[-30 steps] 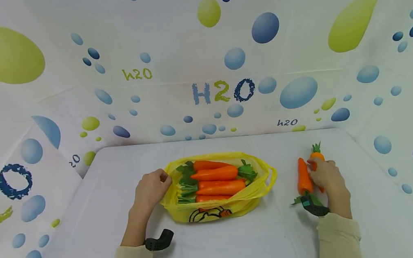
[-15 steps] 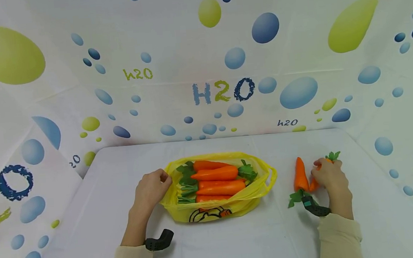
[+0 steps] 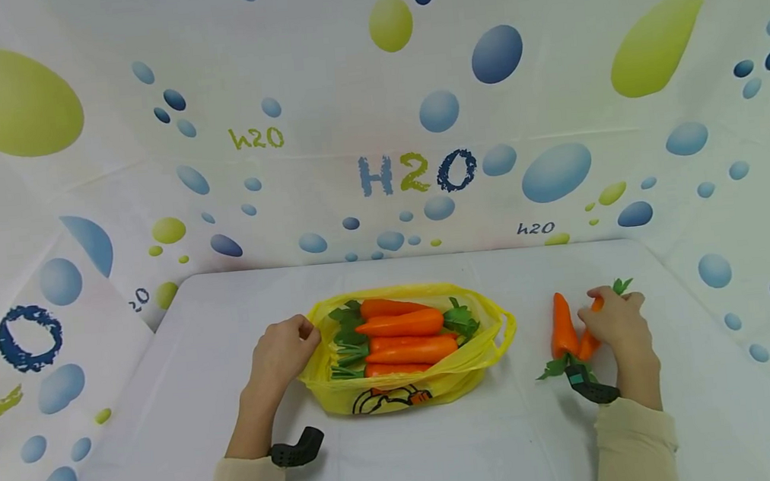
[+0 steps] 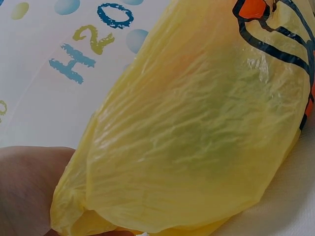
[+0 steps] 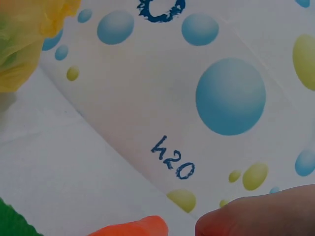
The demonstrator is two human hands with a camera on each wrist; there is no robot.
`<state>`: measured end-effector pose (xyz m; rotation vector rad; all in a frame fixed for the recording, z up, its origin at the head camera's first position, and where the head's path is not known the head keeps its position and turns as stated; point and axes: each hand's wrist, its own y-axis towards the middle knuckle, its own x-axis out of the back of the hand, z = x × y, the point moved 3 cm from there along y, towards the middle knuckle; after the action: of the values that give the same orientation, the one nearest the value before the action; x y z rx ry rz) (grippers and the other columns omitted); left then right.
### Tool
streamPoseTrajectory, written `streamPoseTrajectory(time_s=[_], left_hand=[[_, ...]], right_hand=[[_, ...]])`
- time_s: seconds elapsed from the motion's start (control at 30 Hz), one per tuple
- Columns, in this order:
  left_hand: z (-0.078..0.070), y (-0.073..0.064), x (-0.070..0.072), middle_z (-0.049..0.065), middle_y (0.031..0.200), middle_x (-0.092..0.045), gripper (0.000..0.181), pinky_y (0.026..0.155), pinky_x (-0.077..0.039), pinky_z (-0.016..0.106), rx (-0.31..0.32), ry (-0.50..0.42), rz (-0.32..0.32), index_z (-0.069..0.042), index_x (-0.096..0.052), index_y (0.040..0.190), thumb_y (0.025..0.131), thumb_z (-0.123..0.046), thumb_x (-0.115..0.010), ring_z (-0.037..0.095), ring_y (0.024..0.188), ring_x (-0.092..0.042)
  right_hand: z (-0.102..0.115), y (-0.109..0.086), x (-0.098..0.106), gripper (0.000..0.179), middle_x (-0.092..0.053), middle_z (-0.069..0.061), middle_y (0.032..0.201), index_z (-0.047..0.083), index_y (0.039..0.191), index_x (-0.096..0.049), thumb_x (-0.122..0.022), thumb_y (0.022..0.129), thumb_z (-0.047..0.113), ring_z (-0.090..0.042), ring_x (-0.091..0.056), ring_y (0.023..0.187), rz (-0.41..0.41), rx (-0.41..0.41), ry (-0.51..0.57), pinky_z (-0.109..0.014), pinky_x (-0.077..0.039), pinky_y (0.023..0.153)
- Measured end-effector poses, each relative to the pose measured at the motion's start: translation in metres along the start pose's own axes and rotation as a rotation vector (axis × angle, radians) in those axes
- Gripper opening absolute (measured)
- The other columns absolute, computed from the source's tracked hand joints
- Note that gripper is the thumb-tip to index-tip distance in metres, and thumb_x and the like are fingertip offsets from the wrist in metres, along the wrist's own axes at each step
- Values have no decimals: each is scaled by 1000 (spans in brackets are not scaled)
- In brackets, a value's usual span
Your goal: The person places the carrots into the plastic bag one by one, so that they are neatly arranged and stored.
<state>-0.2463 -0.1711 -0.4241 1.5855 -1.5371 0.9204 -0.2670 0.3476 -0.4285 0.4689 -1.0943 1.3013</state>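
Observation:
My left hand (image 3: pixel 285 350) pinches the left rim of a yellow plastic bag (image 3: pixel 405 396). The bag lies on its base with its mouth up, and the left wrist view shows its thin wall (image 4: pixel 197 123) close by. Inside, several orange carrots (image 3: pixel 408 351) with green tops lie crosswise. To the right of the bag, my right hand (image 3: pixel 617 319) has thumb and fingers around a slanted carrot (image 3: pixel 589 343), its leaves (image 3: pixel 621 287) showing beyond the hand. Another carrot (image 3: pixel 562 324) lies just left of it, tip away from me. The palm side is hidden.
A white cloth covers the table (image 3: pixel 472 454). Behind it hangs a patterned sheet (image 3: pixel 326 192) with blue and green spots. The bag's loop handle (image 3: pixel 506 337) sticks out toward the right. A black wrist camera (image 3: pixel 298 448) sits on the left wrist.
My right hand has shifted slightly to the right, and the carrot under it has turned from nearly upright to slanting, top toward the right. My left hand and the bag stay still.

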Motion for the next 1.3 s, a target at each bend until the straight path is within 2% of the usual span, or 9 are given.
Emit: streamPoseTrajectory(time_s=[0.2,0.43,0.67,0.87,0.97,1.1,1.3], left_hand=[[0,-1,1,13,93,-73,23,60,-51,33,1,-3,-1,-4,-69,96,93,-24,-59,19,67,-60],[0,-1,1,12,94,-73,23,61,-52,34,2,-1,-1,-4,-69,97,93,-25,-59,19,68,-60],[1,0,0,12,94,-73,24,63,-53,35,4,5,-2,-4,-69,97,93,-25,-59,20,69,-61],[1,0,0,12,94,-73,24,62,-52,35,4,6,-5,-4,-69,97,93,-25,-59,19,69,-60],[0,0,0,12,94,-73,24,62,-52,34,7,6,-1,-4,-69,97,93,-26,-59,19,68,-60],[0,-1,1,12,94,-73,24,62,-52,34,10,8,3,-4,-69,97,93,-26,-58,19,68,-59],[-1,-2,1,12,95,-73,24,62,-52,35,6,10,1,-4,-69,98,93,-26,-58,20,69,-60]], right_hand=[[6,-4,5,57,-16,-44,141,0,145,-39,-49,98,31,-51,-54,96,-51,33,69,-57,-53,85],[11,-8,11,58,-19,-44,141,1,145,-40,-48,98,33,-48,-52,101,-114,12,148,-53,-54,86],[12,-7,13,57,-39,-39,132,0,145,-40,-47,98,32,-46,-42,109,-166,60,151,-53,-51,85],[19,-7,16,56,-45,-36,131,1,148,-39,-42,102,33,-43,-47,104,-206,97,165,-48,-52,82],[26,-10,20,53,-53,-32,121,1,148,-41,-30,103,28,-37,-53,92,-229,134,179,-38,-50,73],[35,-17,26,57,-56,-27,112,2,149,-42,-20,100,19,-32,-54,86,-237,176,206,-34,-44,72],[42,-22,30,58,-50,-31,131,3,151,-39,-34,94,3,-37,-52,96,-253,213,217,-41,-48,80]])
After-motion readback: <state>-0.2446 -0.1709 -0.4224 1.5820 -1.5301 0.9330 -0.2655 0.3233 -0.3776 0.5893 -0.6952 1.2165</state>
